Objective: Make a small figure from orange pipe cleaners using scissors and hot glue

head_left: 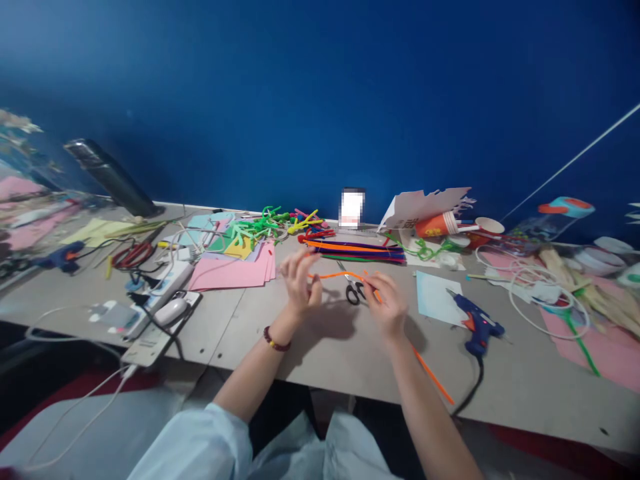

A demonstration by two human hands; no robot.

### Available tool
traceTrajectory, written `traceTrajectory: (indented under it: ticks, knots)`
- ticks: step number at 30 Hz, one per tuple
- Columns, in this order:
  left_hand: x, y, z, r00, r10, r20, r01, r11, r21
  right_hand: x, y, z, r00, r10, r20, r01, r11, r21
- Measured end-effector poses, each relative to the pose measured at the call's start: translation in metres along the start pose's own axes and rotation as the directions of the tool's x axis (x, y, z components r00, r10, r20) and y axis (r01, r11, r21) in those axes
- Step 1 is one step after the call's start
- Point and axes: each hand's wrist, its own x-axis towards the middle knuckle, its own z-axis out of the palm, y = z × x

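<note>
Orange pipe cleaner (pixel 340 274) stretching between hands above bench middle, long tail trailing past front edge.

Right hand (pixel 387 308) pinching it. Left hand (pixel 300 280) blurring, fingers fanning; cannot tell whether gripping the end.

Risks:
- tail likely catching on glue gun (pixel 477 323) cord near front edge
- wire tip possibly pricking fingers
- scissors (pixel 355 291) lying just beneath, liable to get knocked

Writing: print on paper cup (pixel 437 225) by back edge showing too small to read.

Both hands (pixel 345 293) pinching orange pipe cleaner (pixel 340 274) above table (pixel 320 353), scissors (pixel 354 288) beneath
</note>
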Motion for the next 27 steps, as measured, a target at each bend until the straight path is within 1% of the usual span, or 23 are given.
traceTrajectory:
  ticks: [1,2,4,5,6,8,13,20,23,27]
  knots:
    - [-0.002,0.002,0.001,0.993,0.079,0.089,-0.08,0.997,0.006,0.0,-0.001,0.0,1.0,-0.012,0.012,0.011,1.0,0.012]
    - [-0.005,0.004,0.003,0.976,0.147,0.159,-0.151,0.989,0.013,0.0,-0.002,0.0,0.999,-0.023,0.035,0.022,0.999,0.03]
    - [-0.008,0.008,0.009,0.926,0.214,0.312,-0.224,0.975,-0.002,0.0,-0.004,0.001,0.995,-0.04,0.094,0.033,0.997,0.076]
    - [-0.009,0.01,0.012,0.899,0.25,0.358,-0.257,0.966,-0.031,-0.001,-0.004,0.001,0.992,-0.039,0.117,0.028,0.995,0.095]
    - [-0.01,0.01,0.015,0.888,0.272,0.371,-0.275,0.96,-0.045,-0.001,-0.004,0.001,0.991,-0.031,0.132,0.017,0.994,0.108]
    - [-0.012,0.009,0.02,0.9,0.292,0.324,-0.293,0.955,-0.046,-0.002,-0.004,0.002,0.99,0.001,0.138,-0.017,0.993,0.115]
    - [-0.012,0.005,0.02,0.903,0.29,0.318,-0.291,0.956,-0.048,0.0,-0.006,0.002,0.988,0.073,0.137,-0.088,0.99,0.11]
    - [-0.014,0.006,0.022,0.937,0.247,0.246,-0.221,0.967,-0.128,0.002,-0.005,0.001,0.984,0.107,0.145,-0.122,0.987,0.104]
    - [-0.016,0.008,0.023,0.946,0.227,0.233,-0.2,0.97,-0.135,0.0,-0.004,0.003,0.984,0.118,0.135,-0.128,0.989,0.071]
    - [-0.015,0.011,0.023,0.946,0.218,0.242,-0.183,0.97,-0.158,-0.003,-0.005,0.004,0.99,0.089,0.111,-0.092,0.995,0.023]
